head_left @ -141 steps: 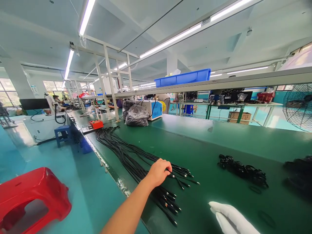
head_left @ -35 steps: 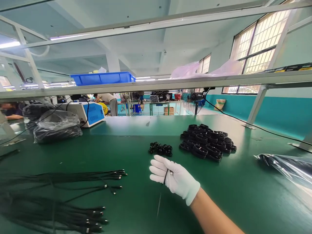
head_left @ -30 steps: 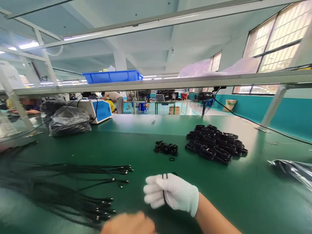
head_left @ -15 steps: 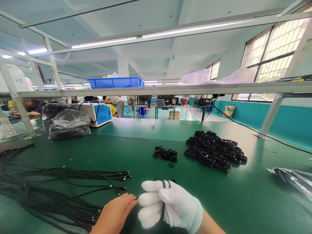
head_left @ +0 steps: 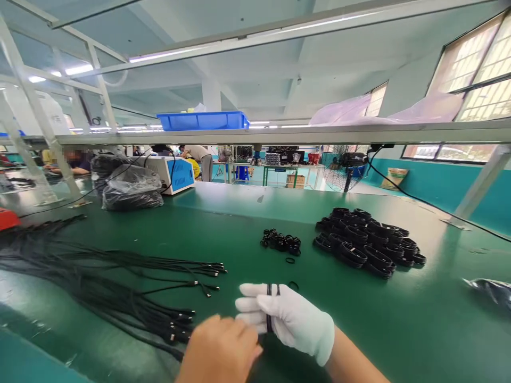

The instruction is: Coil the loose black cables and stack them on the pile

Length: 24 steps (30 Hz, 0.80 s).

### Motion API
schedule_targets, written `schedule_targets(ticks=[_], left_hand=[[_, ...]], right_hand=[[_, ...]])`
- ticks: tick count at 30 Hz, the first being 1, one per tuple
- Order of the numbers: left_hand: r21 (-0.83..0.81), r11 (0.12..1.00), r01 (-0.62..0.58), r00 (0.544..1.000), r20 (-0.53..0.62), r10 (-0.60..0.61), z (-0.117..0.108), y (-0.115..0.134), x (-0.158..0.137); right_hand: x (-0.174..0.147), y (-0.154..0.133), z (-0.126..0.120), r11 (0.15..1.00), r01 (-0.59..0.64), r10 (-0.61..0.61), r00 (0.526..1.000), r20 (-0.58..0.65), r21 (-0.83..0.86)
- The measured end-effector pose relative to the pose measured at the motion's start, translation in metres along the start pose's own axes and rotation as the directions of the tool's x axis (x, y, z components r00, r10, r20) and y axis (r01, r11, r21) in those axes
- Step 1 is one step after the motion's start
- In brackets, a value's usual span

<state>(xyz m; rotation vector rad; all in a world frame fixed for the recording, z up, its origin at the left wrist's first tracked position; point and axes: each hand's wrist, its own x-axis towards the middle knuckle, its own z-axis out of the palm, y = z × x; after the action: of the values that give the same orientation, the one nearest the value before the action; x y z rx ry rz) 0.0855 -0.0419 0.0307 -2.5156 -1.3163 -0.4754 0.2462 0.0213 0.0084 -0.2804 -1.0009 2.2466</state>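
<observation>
My right hand (head_left: 293, 322), in a white glove, has its fingers held together and pointing left. Its thumb presses over a black cable (head_left: 269, 323) that crosses the palm side of the fingers. Two dark strands also show at the index finger. My bare left hand (head_left: 223, 348) is curled and smeared by motion, just below the gloved fingertips; whatever it grips is hidden. One thin black ring (head_left: 293, 285) lies just beyond the glove, and another loose ring (head_left: 290, 260) sits by a small heap of black rings (head_left: 280, 242).
Black cables (head_left: 131, 287) with metal plugs spread across the left of the green table (head_left: 223, 223). Coiled cables (head_left: 367, 239) are piled at right. Behind stand a bagged bundle (head_left: 133, 186) and a blue-and-white machine (head_left: 175, 173). A shelf (head_left: 279, 135) with a blue tray (head_left: 203, 121) spans overhead.
My left hand has moved right and closed up, nearer the gloved palm. The camera view has turned slightly left and down. The gloved hand keeps its hold on the cable.
</observation>
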Motion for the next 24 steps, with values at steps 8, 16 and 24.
schedule_targets(ticks=[8,16,24], left_hand=[[-0.805,0.411,0.428,0.9,0.42,-0.114,-0.002,-0.045,0.043],[-0.723,0.59,0.359,0.933,0.293,-0.208,0.035,-0.051,0.02],[-0.137,0.984,0.113,0.992,0.073,-0.104,0.051,-0.023,-0.013]], right_hand=[[-0.008,0.026,-0.008,0.974,-0.227,0.225,0.939,0.259,-0.021],[-0.001,0.015,0.006,0.979,-0.124,0.093,0.978,0.188,0.161],[0.006,-0.016,0.001,0.961,0.209,-0.2,0.978,-0.067,0.183]])
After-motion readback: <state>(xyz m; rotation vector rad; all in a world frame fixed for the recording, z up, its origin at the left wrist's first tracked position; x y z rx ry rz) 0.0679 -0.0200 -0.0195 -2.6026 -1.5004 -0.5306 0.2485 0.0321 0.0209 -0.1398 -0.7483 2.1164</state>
